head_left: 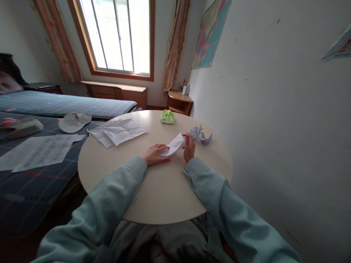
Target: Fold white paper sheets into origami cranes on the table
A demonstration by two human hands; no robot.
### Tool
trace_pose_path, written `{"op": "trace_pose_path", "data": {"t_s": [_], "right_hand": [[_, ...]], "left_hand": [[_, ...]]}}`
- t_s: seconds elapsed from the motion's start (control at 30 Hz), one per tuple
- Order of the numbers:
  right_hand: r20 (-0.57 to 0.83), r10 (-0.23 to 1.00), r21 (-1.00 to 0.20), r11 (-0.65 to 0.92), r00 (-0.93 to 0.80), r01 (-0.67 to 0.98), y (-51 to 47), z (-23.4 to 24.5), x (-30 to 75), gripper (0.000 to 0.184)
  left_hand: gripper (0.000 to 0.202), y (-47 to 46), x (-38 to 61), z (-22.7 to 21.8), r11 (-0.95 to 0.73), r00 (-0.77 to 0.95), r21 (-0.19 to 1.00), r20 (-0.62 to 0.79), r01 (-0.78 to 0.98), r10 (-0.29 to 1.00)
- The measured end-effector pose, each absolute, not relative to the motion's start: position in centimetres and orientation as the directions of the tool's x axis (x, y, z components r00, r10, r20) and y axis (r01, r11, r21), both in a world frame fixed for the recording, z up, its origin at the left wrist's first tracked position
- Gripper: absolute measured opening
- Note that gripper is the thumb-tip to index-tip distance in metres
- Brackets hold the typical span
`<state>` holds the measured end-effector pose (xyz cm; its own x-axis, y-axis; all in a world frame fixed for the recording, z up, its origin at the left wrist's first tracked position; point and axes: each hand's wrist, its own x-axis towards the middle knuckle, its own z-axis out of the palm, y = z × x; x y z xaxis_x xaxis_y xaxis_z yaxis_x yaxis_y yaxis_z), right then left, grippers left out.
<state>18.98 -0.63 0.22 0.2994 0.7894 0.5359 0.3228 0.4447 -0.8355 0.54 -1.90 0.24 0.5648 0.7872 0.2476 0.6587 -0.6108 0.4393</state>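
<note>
A folded strip of white paper (174, 145) lies slantwise between my two hands over the round table. My left hand (157, 154) rests low on the tabletop, its fingers pressed over the paper's left end. At the other end, my right hand (189, 147) pinches the paper's upper right edge between thumb and fingers. Just beyond the right hand stand folded paper pieces (195, 132), with another small folded paper shape (206, 139) beside them. Several creased white sheets (120, 132) lie flat at the table's far left.
The round cream table (161, 197) has a green tissue pack (167, 117) near its far edge. To the left, a bed (33, 186) holds a pale cap (75, 122) and printed sheets (41, 151). A white wall (274, 128) runs along the right.
</note>
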Motion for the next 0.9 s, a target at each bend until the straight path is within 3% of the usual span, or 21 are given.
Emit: {"op": "trace_pose_path", "data": {"t_s": [0.17,0.33,0.5,0.7,0.9], "right_hand": [[0.511,0.781,-0.858,0.436,0.359,0.273,-1.3,1.2,18.8,0.044],[0.455,0.861,-0.882,0.402,0.228,0.246,-0.8,0.8,18.6,0.043],[0.424,0.902,-0.843,0.357,0.088,0.402,-0.3,0.2,18.5,0.025],[0.359,0.933,-0.846,0.342,-0.037,0.408,-0.8,0.3,18.2,0.027],[0.391,0.907,-0.801,0.418,-0.155,0.428,-1.1,0.1,17.9,0.026]], "left_hand": [[0.060,-1.9,0.6,0.0,-0.576,0.525,0.404,0.239,0.711,0.817],[0.063,-1.9,0.5,0.1,-0.539,0.498,0.428,0.214,0.726,0.840],[0.053,-1.7,0.4,-0.2,-0.526,0.467,0.413,0.242,0.744,0.851],[0.044,-1.5,0.4,-0.6,-0.455,0.376,0.371,0.268,0.810,0.887],[0.043,-1.5,0.3,-0.6,-0.420,0.335,0.365,0.275,0.831,0.901]]}}
